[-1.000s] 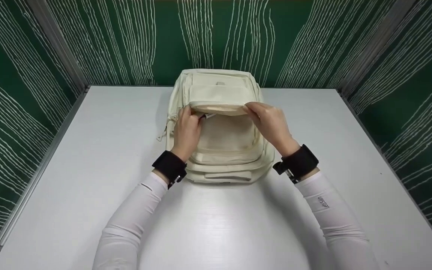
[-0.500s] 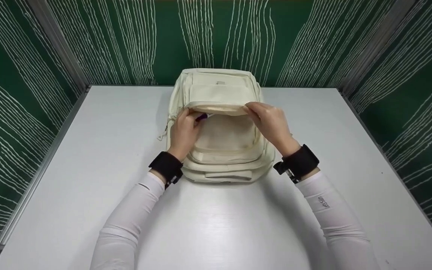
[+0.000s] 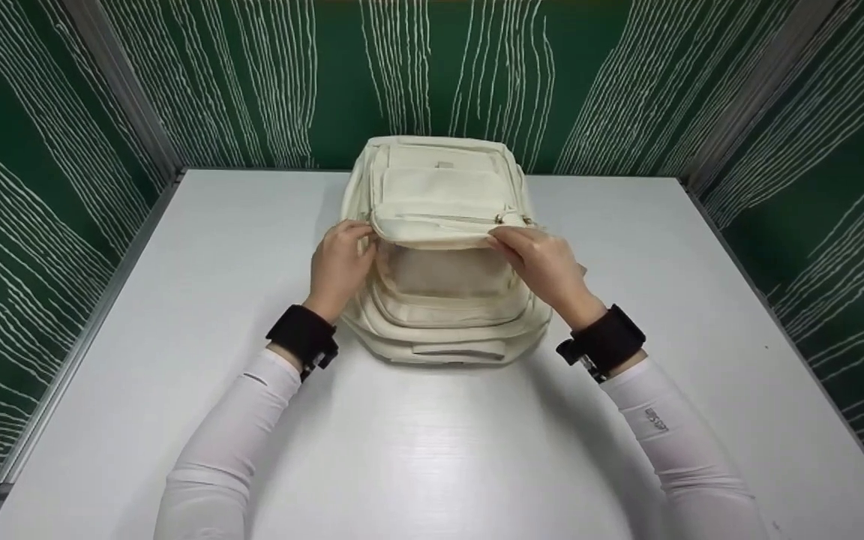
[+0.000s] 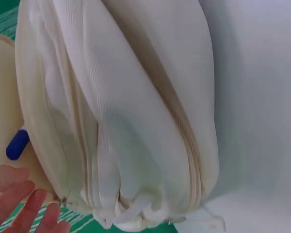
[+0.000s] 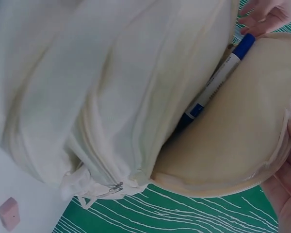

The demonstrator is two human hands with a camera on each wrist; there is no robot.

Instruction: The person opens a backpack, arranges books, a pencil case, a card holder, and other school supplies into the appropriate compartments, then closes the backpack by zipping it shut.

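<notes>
A cream backpack (image 3: 443, 187) lies on the table with its front pocket unzipped. My right hand (image 3: 544, 266) pinches the rim of the pocket flap (image 5: 233, 131), holding it away from the bag. Inside the opening rests a white marker (image 5: 218, 80) with a blue cap, its far end hidden deep in the pocket. The left wrist view shows only a blue end of it. My left hand (image 3: 338, 259) is at the flap's left edge, its fingers (image 4: 26, 208) loosely bent and spread beside the marker, with nothing visible between them.
A small pinkish block (image 5: 8, 213) lies on the white table (image 3: 432, 450) to the right of the bag. Zipper pulls (image 3: 501, 219) hang at the flap's right. Green walls (image 3: 237, 82) with white lines stand around the table.
My left hand has moved out of the pocket opening to the left, letting go of the marker. The flap has come down toward me, with my right hand still gripping its rim.
</notes>
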